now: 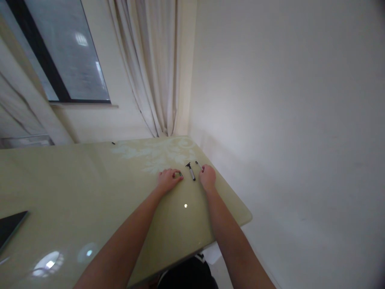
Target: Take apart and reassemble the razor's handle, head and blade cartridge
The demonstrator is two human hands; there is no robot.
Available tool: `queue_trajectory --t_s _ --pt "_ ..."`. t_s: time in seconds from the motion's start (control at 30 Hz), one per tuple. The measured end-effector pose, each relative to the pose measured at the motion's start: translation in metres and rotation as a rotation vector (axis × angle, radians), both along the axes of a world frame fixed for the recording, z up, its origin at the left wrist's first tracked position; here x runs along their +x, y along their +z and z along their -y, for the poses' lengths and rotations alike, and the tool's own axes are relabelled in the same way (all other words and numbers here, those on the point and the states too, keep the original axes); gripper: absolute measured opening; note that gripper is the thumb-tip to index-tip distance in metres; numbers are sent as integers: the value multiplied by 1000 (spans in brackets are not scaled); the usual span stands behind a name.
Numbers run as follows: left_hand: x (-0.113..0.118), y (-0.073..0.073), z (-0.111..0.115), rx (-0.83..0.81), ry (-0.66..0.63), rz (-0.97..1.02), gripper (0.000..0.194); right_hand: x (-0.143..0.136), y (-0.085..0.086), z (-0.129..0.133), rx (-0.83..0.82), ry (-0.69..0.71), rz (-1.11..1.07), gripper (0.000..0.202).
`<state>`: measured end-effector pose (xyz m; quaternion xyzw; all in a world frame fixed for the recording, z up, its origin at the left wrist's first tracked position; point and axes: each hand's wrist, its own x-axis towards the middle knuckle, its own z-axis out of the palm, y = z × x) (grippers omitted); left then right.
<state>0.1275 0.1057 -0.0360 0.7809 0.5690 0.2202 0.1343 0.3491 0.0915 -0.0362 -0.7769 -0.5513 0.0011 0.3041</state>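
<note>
My left hand [169,179] rests on the table, thumb and fingers closed around a small, narrow dark thing [181,174], too small to name. A razor [191,171] with a black head and a grey-and-black handle lies between my hands, its head pointing away from me. My right hand [207,176] is closed on a slim pale stick with a dark head, which looks like a toothbrush [199,165]. Its lower part is hidden in my fingers. The toothbrush lies to the right of the razor, apart from it.
The glossy yellowish table [90,188] has a pale leaf pattern at its far end and meets the white wall [285,120] on the right. A dark flat thing [12,226] lies at the left edge, and a tiny dark piece [113,143] at the back. Curtains [153,68] hang behind.
</note>
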Motion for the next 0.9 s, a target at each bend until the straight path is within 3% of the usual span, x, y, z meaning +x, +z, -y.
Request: queue_trajectory --t_s 0.57,0.8,0.9 --pt "0 -4 -2 8 -12 -32 42 1 -11 -7 74 14 -7 29" --pt "1 -7 -4 8 15 121 45 0 -7 -2 176 17 -35 23" --pt "-3 -6 -5 -6 33 240 35 -5 1 1 255 50 -48 23"
